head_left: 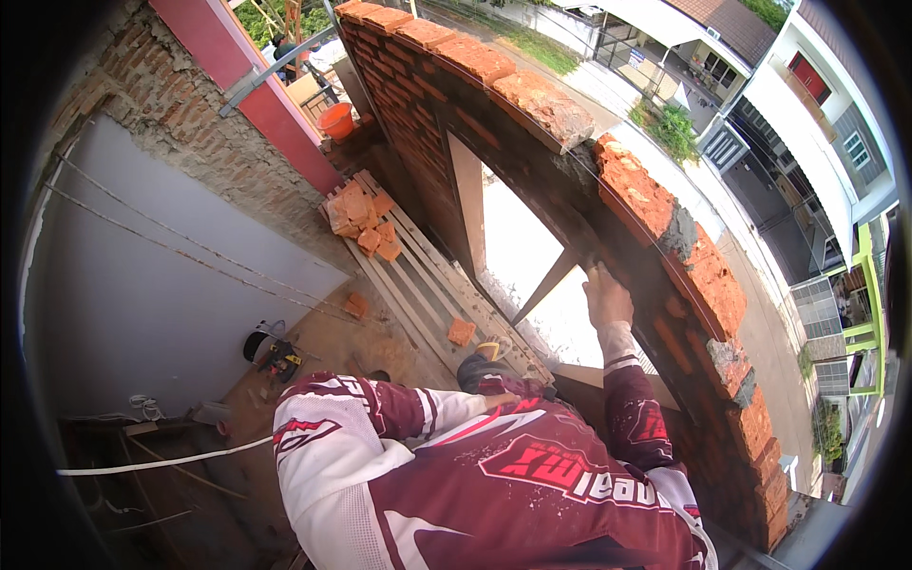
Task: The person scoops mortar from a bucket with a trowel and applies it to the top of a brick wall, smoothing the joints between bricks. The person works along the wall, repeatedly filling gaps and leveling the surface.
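My right arm reaches forward to the inner face of a curved-looking brick wall point(655, 294). At its end, my right hand point(609, 296) is closed against the dark mortar beside a window opening point(518, 233). Its fingertips are partly hidden, so I cannot make out what they hold, if anything. My left arm bends across in front of my maroon and white shirt point(456, 484). Only a strip of skin of my left hand point(501, 400) shows by the shirt, its fingers hidden. Along the wall's top lie orange bricks point(541, 106) with grey mortar, beside a thin taut line.
Wooden planks point(404, 285) run below the wall, carrying a brick pile point(358, 211) and a loose brick point(462, 332). My sandalled foot point(493, 349) stands on them. An orange bucket point(335, 121) is at the far end. Tools point(280, 361) lie lower left; a street drops away right.
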`<state>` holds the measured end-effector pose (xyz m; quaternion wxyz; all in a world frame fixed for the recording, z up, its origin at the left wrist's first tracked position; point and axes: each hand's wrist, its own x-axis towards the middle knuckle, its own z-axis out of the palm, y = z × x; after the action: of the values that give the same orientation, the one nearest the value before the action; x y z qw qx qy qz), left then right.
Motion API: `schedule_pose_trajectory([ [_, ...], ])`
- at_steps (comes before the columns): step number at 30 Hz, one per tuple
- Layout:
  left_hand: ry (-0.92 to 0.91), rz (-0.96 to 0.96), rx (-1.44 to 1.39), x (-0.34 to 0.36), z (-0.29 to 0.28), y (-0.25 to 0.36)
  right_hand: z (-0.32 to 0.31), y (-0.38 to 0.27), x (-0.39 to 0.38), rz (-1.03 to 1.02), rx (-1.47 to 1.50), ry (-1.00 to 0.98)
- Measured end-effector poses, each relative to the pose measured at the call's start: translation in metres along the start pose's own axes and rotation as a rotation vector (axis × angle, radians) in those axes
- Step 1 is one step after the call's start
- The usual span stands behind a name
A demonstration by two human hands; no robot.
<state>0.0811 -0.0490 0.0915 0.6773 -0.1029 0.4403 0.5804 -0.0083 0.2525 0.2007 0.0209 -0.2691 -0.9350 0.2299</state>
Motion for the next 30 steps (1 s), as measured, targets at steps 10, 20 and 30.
schedule_pose_trajectory([
  [10,0.012,-0.01,0.002,0.006,-0.005,0.004,-0.009,0.003,-0.011,-0.002,0.236,0.165],
  [20,0.015,-0.021,0.013,0.003,-0.008,0.0,-0.004,0.02,-0.019,0.036,0.541,0.174],
  [30,0.018,-0.004,0.004,0.003,-0.012,-0.012,0.001,0.04,-0.067,0.079,0.576,0.158],
])
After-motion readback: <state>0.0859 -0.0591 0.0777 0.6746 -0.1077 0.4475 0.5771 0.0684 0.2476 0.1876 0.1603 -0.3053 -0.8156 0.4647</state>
